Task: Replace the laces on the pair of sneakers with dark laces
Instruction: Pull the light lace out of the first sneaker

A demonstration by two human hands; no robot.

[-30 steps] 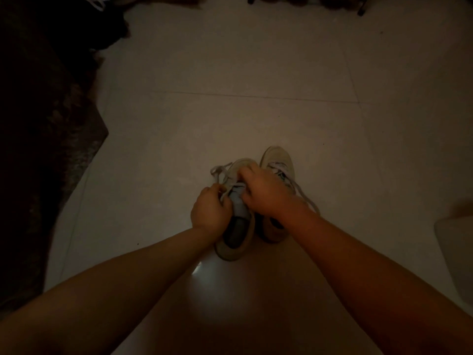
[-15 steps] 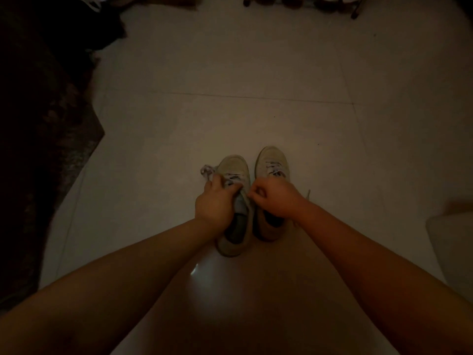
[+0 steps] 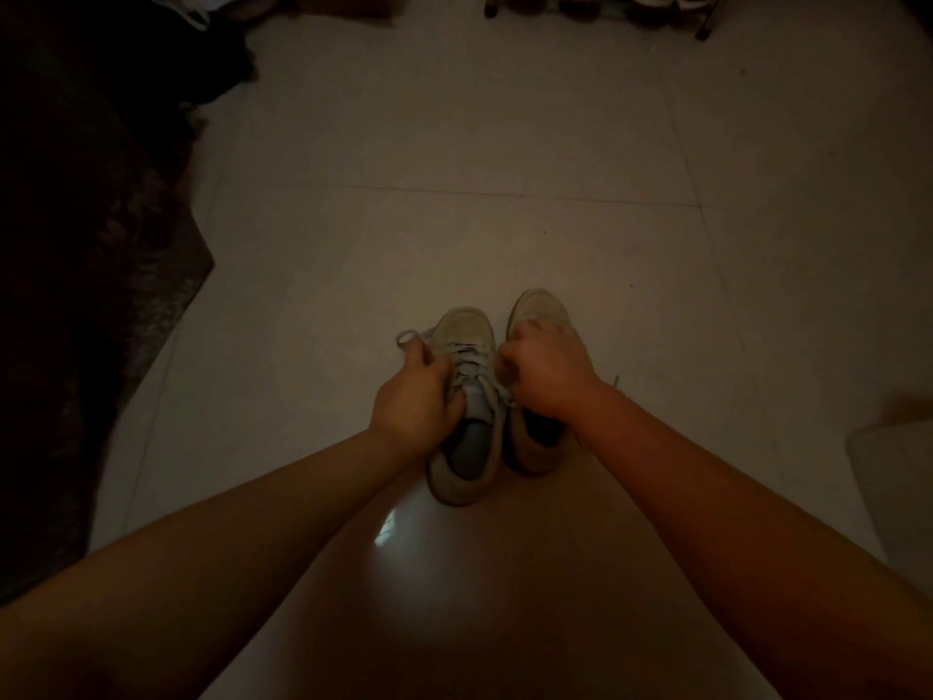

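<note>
- Two pale sneakers stand side by side on the tiled floor (image 3: 454, 144), toes pointing away; the left sneaker (image 3: 467, 421) touches the right sneaker (image 3: 535, 315).
- A light lace (image 3: 469, 363) crosses the left sneaker's eyelets, and a loop of it sticks out past the left hand.
- The left hand (image 3: 416, 396) has its grip closed on the lace at the shoe's left side.
- The right hand (image 3: 548, 368) hangs curled over the right sneaker's throat, near a lace strand; whether its grip holds the strand I cannot tell.
- A dark rug (image 3: 86, 295) lies at the left.
- Shoes on a rack (image 3: 656, 0) line the far edge.
</note>
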